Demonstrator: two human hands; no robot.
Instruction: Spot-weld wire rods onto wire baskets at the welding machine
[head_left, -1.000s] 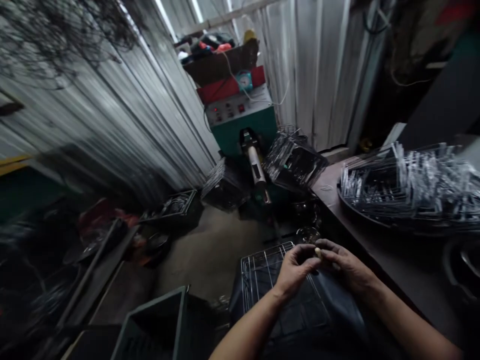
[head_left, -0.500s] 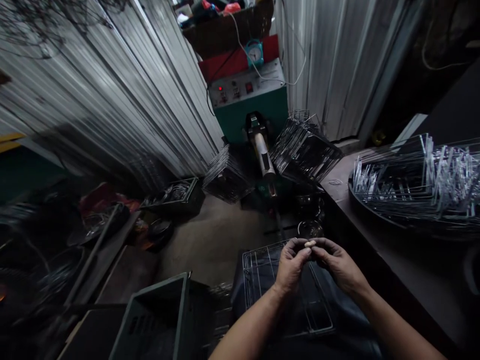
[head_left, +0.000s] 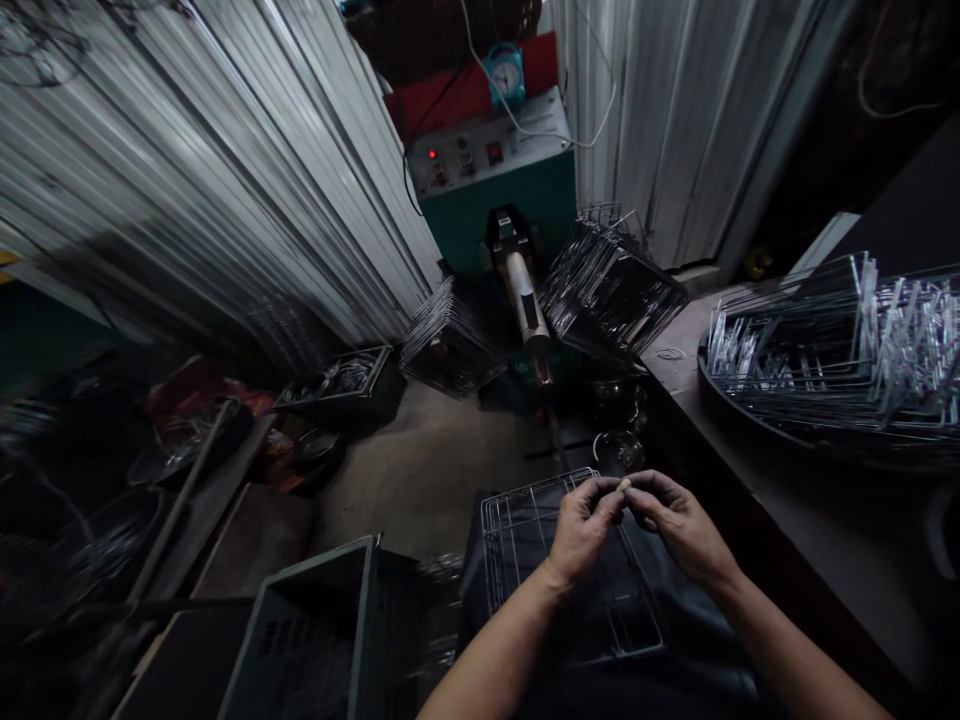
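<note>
My left hand [head_left: 585,530] and my right hand [head_left: 679,525] meet fingertip to fingertip, thumbs and forefingers pinched together. Between them shows a small pale piece [head_left: 624,485], too small to name. Which hand bears it more I cannot tell. Below my hands a rectangular wire rack [head_left: 499,560] lies on my dark-covered lap, partly hidden by my left forearm. Just beyond my fingers stands a small round bowl [head_left: 621,450] with bits of metal in it.
Ahead is a green machine [head_left: 480,215] with a metal arm [head_left: 526,300], flanked by stacked wire frames [head_left: 450,345] and more wire frames [head_left: 611,290]. A large round tray [head_left: 731,420] of bent wire sits right. A green crate [head_left: 367,620] stands at lower left.
The view has tilted slightly, so the machine sits higher. My fingertips have drawn closer about the pale piece, and less of it shows.
</note>
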